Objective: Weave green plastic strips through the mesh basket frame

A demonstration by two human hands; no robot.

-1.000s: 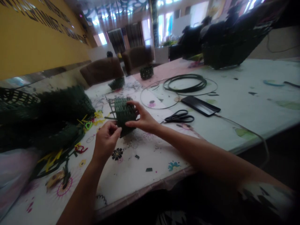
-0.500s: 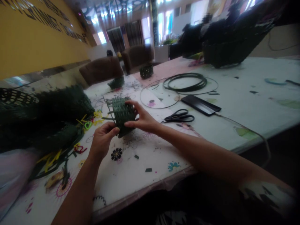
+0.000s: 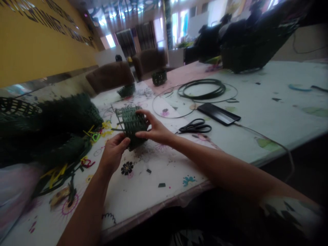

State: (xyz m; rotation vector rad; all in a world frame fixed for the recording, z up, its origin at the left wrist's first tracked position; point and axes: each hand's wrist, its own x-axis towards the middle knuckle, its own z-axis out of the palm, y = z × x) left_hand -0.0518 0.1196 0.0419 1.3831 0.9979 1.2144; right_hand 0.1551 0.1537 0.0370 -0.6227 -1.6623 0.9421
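Observation:
A small green woven basket [image 3: 133,124] is held on its side over the white patterned table [image 3: 143,201], with loose strip ends sticking out to the left. My left hand [image 3: 114,150] pinches its lower left edge between thumb and fingers. From the right, my right hand [image 3: 156,130] grips the basket's side, thumb below and fingers above. Black-handled scissors [image 3: 196,126] lie to the right of my right hand.
A dark phone [image 3: 219,113] with a cable and a coil of green strip [image 3: 202,89] lie beyond the scissors. Large green woven pieces [image 3: 64,116] fill the left side. A big basket [image 3: 246,54] stands at the back right, and small ones farther back.

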